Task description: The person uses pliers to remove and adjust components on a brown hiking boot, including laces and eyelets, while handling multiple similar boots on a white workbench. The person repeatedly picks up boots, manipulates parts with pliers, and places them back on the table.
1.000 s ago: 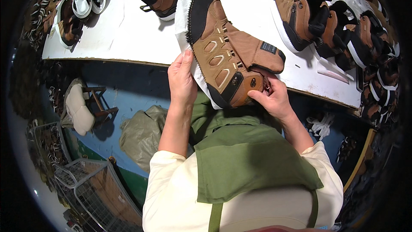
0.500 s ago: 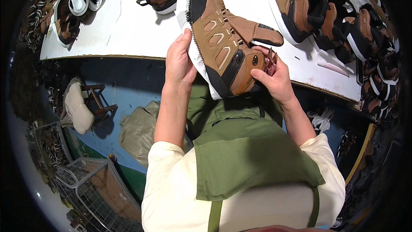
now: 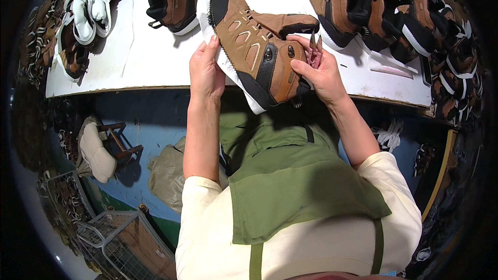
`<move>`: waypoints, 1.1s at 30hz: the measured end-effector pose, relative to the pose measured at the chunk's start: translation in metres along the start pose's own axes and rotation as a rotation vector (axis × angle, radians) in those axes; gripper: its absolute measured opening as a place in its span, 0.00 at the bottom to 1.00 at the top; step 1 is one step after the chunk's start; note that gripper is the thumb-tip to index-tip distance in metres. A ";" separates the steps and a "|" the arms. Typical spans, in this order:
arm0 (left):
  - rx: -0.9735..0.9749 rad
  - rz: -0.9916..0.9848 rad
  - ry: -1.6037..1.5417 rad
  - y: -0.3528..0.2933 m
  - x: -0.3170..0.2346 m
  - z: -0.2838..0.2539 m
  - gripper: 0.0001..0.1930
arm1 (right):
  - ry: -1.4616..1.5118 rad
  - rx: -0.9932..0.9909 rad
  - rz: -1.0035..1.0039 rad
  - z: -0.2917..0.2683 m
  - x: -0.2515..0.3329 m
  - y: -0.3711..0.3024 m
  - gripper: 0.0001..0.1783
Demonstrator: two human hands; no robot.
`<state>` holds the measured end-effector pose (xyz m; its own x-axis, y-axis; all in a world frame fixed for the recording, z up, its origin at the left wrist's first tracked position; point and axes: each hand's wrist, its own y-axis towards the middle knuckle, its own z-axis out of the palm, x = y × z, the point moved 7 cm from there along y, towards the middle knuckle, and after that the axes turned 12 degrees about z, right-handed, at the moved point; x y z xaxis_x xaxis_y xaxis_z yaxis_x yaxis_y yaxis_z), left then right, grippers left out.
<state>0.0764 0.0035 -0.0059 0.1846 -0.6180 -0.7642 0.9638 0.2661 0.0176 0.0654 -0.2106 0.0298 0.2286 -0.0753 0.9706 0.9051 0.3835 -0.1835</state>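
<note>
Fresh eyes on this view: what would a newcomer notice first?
First, the big brown-and-black boot at upper centre, with the left hand along its white sole and the right hand at its heel end. Next, the similar boots crowding the right side of the white table. Then the green apron filling the lower middle.

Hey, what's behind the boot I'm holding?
Around the boot, you can see the white table and, past the toe, part of a brown shoe. Whatever is directly behind the boot is covered, so I can't tell what's there.
</note>
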 end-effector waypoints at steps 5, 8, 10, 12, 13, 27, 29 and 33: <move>0.032 0.066 0.255 0.002 -0.001 -0.018 0.12 | -0.014 0.009 -0.006 0.002 0.002 0.001 0.27; 0.026 0.090 0.364 -0.002 -0.006 -0.015 0.11 | -0.049 0.011 0.016 0.000 0.000 0.003 0.28; 0.029 0.095 0.417 -0.004 -0.008 -0.016 0.12 | -0.057 0.013 0.024 0.000 -0.002 0.004 0.28; 0.028 0.094 0.378 -0.011 -0.010 -0.007 0.13 | -0.038 0.019 0.022 0.000 -0.002 0.005 0.28; 0.028 0.094 0.358 -0.015 -0.011 -0.003 0.14 | -0.035 0.020 0.020 0.001 -0.001 0.004 0.28; 0.101 0.036 0.349 -0.061 -0.002 -0.001 0.17 | -0.087 0.032 -0.004 0.009 0.005 0.000 0.28; 0.109 0.013 0.365 -0.064 0.001 -0.006 0.16 | -0.096 0.029 0.003 0.009 0.004 -0.002 0.28; 0.100 0.013 0.339 -0.066 0.003 -0.009 0.15 | -0.095 0.036 -0.004 0.011 0.004 -0.004 0.28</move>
<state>0.0117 -0.0091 -0.0151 0.1383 -0.3299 -0.9338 0.9790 0.1881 0.0786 0.0588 -0.2025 0.0362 0.1888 0.0100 0.9820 0.8921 0.4163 -0.1758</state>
